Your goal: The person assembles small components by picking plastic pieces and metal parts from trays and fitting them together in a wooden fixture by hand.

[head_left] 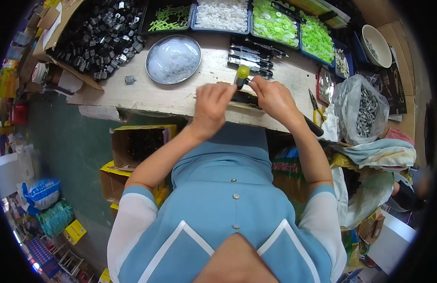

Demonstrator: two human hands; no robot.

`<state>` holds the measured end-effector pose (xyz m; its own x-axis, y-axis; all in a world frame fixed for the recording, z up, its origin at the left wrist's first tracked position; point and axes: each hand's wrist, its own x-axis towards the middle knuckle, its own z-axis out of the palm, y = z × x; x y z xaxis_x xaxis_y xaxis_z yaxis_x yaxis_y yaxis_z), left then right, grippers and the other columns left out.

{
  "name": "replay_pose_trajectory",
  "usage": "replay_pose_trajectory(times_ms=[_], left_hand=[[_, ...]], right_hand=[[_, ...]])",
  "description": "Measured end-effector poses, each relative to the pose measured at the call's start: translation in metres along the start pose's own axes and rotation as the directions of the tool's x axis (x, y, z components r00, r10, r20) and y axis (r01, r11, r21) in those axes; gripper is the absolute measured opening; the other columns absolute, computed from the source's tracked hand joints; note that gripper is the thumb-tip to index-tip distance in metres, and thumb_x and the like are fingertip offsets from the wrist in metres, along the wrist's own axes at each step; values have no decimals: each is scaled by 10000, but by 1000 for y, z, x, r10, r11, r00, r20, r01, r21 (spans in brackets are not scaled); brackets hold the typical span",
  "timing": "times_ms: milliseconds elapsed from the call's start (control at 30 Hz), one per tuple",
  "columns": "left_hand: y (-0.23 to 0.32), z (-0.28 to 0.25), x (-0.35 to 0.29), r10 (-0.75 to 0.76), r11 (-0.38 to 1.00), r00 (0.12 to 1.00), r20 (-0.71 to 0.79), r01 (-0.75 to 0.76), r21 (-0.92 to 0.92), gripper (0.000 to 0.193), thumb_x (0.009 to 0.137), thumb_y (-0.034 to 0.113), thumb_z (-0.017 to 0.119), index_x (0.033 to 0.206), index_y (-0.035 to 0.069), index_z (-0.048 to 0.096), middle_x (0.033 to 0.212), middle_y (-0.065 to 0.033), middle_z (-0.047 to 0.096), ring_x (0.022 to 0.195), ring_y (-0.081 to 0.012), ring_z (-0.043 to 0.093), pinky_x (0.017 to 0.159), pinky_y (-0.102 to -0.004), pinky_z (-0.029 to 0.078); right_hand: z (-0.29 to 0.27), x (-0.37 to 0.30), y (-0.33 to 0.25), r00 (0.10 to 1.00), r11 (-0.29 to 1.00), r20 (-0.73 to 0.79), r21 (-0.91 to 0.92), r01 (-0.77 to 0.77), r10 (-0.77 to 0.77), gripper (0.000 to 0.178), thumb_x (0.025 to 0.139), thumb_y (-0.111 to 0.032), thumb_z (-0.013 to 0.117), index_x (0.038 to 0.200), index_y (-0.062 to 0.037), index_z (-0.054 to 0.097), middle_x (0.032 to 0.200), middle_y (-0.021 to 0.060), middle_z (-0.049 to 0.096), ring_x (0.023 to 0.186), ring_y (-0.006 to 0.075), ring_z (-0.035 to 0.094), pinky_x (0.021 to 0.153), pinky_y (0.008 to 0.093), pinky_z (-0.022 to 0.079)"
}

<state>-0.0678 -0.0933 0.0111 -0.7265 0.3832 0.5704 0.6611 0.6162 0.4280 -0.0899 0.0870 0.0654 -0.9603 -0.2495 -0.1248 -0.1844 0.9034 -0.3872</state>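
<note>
A small mallet [242, 75] with a yellow-green face stands head-up over the table's near edge. Its black handle runs back under my right hand [276, 100], which is closed on it, and the butt shows beyond my wrist. Close by on the left, my left hand [211, 106] has its fingers curled together, slightly blurred; what they hold is hidden. A dark bar-shaped piece [246, 97] lies between my hands at the edge. Beyond them are several black and clear assembled parts [250, 59] in a row.
Dark block-like parts [105, 42] fill a carton at left, beside a round metal dish [173, 59] of translucent pieces. Trays of white parts [221, 14] and green parts [275, 23] line the back. Yellow-handled pliers [316, 108] and a bag of metallic parts [364, 111] are at right.
</note>
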Motion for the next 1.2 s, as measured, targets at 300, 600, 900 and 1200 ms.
replay_pose_trajectory(times_ms=[300, 600, 900, 1200], left_hand=[[26, 29, -31, 121, 992, 991, 49, -120, -34, 386, 679, 28, 520, 1061, -28, 541, 1159, -172, 504, 1147, -333, 436, 959, -461, 328], [10, 23, -18, 205, 971, 979, -26, -206, -118, 367, 636, 5, 542, 1001, -16, 566, 1072, -156, 547, 1044, -295, 505, 847, -417, 391], [-34, 10, 23, 278, 933, 951, 133, -235, -273, 273, 667, 12, 589, 937, 54, 583, 880, -87, 533, 830, -256, 496, 741, -351, 374], [-42, 34, 90, 313, 947, 950, -21, -314, -75, 215, 621, 10, 563, 831, 55, 568, 824, -70, 525, 820, -239, 484, 760, -351, 339]], right_hand=[[10, 1, -28, 975, 983, -135, 35, 180, -174, 130, 851, -187, 470, 868, -66, 516, 668, 164, 589, 642, 371, 571, 562, 459, 440], [15, 4, -10, 999, 999, -23, -36, 29, -30, 203, 887, -241, 444, 975, -109, 571, 659, 182, 576, 616, 383, 559, 551, 455, 422], [24, -57, 91, 849, 927, -482, -172, -333, 216, 253, 837, -115, 478, 1071, -29, 520, 793, 174, 547, 740, 342, 538, 620, 433, 414], [7, -32, 93, 835, 976, -542, -114, -183, 93, 316, 734, 3, 516, 1049, -26, 534, 972, 136, 527, 920, 308, 481, 768, 399, 377]])
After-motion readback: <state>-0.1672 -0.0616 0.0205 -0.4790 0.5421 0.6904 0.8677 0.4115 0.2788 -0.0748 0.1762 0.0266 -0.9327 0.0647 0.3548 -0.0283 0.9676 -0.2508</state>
